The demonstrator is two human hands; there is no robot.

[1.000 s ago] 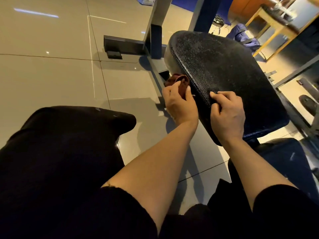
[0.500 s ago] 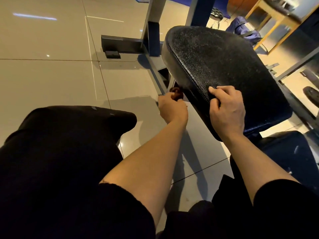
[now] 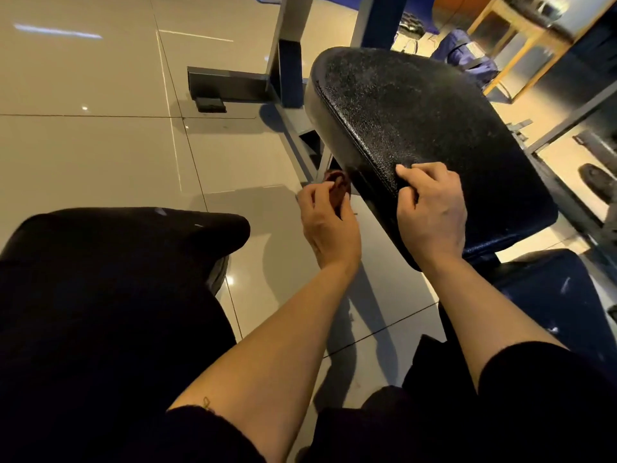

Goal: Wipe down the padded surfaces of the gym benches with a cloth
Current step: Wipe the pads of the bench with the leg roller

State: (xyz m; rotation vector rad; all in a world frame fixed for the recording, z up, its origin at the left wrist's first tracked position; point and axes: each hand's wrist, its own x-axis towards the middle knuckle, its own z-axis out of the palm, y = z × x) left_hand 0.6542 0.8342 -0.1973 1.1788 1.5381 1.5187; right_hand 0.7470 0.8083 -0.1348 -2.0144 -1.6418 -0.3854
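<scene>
Bench pad: black, pebbled vinyl-like cover, a slight sheen seen.
Cloth: dark red-brown, soft, crumpled fabric.
Frame: painted metal, matt.
Floor: large glossy tiles, light reflected.
Table: wood, yellowish.

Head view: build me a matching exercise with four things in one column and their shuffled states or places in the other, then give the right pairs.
Things
1. dark red wiping cloth
2. black textured padded bench seat
3. right hand
4. glossy beige floor tiles

States or places
A. rests on the pad's near edge, fingers curled
B. bunched in the left hand, by the pad's side edge
C. reflects ceiling lights
D. tilted on a metal frame

Pairs: 1-B, 2-D, 3-A, 4-C
</scene>
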